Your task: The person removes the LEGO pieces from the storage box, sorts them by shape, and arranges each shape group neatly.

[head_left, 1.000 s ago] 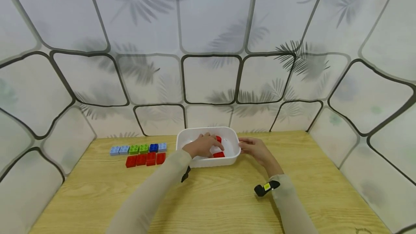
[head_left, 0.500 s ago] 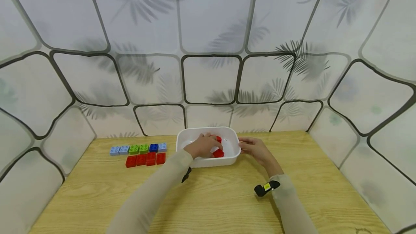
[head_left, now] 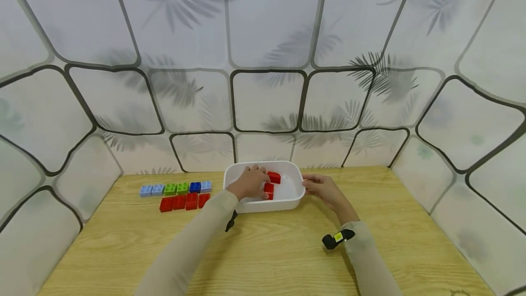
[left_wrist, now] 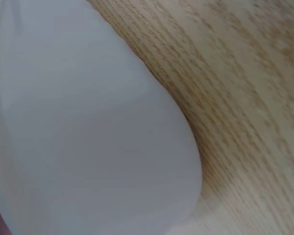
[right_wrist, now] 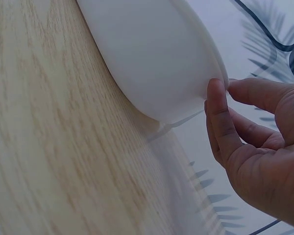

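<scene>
A white plastic bin (head_left: 292, 191) stands on the table, with red toy bricks inside. My left hand (head_left: 249, 182) reaches into it over the near left side and pinches a red brick (head_left: 269, 190) between thumb and fingers. Another red brick (head_left: 274, 177) lies just behind, by the far wall. At the bin's right end my right hand (head_left: 326, 191) pinches the rim; in the right wrist view the thumb and fingers of that hand (right_wrist: 264, 142) meet on the rim's edge. The left wrist view is filled mostly by the bin's outer wall (left_wrist: 103, 127).
Left of the bin, a back row holds light blue bricks (head_left: 152, 190), green bricks (head_left: 176, 189) and a dark blue brick (head_left: 195, 187). Several red bricks (head_left: 179, 202) form a row in front, partly behind the left sleeve. A patterned curtain (head_left: 263, 99) encloses the wooden table (head_left: 271, 250).
My left hand has shifted left inside the bin, and the near red brick has turned and moved left with it. The right hand stays at the rim.
</scene>
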`<action>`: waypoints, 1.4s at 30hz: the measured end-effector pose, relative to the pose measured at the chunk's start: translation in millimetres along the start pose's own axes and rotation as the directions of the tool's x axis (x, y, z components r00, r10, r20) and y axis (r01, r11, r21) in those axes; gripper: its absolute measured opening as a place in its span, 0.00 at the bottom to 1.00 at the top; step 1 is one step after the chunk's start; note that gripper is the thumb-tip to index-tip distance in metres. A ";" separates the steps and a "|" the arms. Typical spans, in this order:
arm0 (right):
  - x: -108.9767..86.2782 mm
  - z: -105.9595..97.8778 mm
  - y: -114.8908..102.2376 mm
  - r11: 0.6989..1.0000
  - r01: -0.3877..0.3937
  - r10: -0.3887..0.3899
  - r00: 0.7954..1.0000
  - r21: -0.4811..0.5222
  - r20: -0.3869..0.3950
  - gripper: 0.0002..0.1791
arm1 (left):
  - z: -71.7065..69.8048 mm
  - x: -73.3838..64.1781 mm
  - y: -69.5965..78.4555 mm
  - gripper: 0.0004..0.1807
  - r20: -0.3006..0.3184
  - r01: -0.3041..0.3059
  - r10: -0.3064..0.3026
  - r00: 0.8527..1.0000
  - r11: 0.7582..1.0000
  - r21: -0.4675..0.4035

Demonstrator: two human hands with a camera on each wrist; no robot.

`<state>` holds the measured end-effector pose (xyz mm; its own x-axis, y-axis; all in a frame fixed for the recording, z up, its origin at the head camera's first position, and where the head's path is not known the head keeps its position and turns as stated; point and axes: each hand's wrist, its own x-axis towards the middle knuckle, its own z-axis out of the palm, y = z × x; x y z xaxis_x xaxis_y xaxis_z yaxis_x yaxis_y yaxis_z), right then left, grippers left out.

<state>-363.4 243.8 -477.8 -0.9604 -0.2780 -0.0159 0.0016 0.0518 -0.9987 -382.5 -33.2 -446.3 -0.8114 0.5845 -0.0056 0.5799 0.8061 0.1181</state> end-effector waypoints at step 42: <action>-1.4 -0.8 -1.3 1.000 0.003 -0.003 1.000 -0.014 0.014 0.28 | -4.0 -4.2 -4.7 0.25 -0.086 0.048 -0.043 0.995 0.998 0.051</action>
<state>-362.3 244.9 -476.5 -0.9566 -0.2912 -0.0136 -0.0055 0.0646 -0.9979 -382.1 -39.9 -442.9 -0.8389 0.5391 0.0752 0.5437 0.8367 0.0664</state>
